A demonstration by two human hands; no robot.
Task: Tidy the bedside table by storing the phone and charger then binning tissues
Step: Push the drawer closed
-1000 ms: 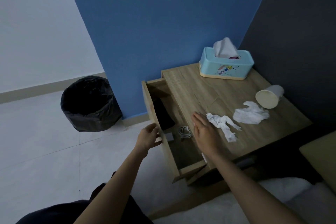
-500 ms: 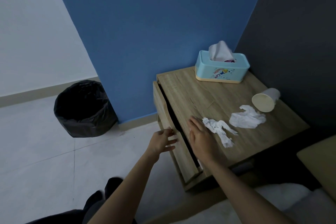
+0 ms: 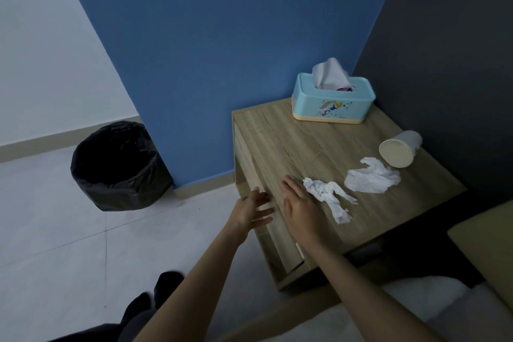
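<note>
The wooden bedside table (image 3: 302,144) stands in the corner with its drawer (image 3: 266,219) pushed in; the phone and charger are hidden inside. My left hand (image 3: 248,212) presses flat with straight fingers against the drawer front. Resting flat on the tabletop near its front-left edge is my right hand (image 3: 298,204), its fingers straight. Just right of it lies a crumpled white tissue (image 3: 329,198). A second crumpled tissue (image 3: 370,179) lies further right. On the floor to the left stands a bin lined with a black bag (image 3: 119,165).
A light blue tissue box (image 3: 331,100) sits at the table's back edge. A paper cup (image 3: 399,151) lies on its side by the dark right wall. A bed edge and a beige cushion (image 3: 488,244) are at the lower right. Pale tiled floor spreads to the left.
The drawer, open a second ago with the phone and charger visible inside, has been pushed shut by my left hand. My right hand stayed flat on the tabletop.
</note>
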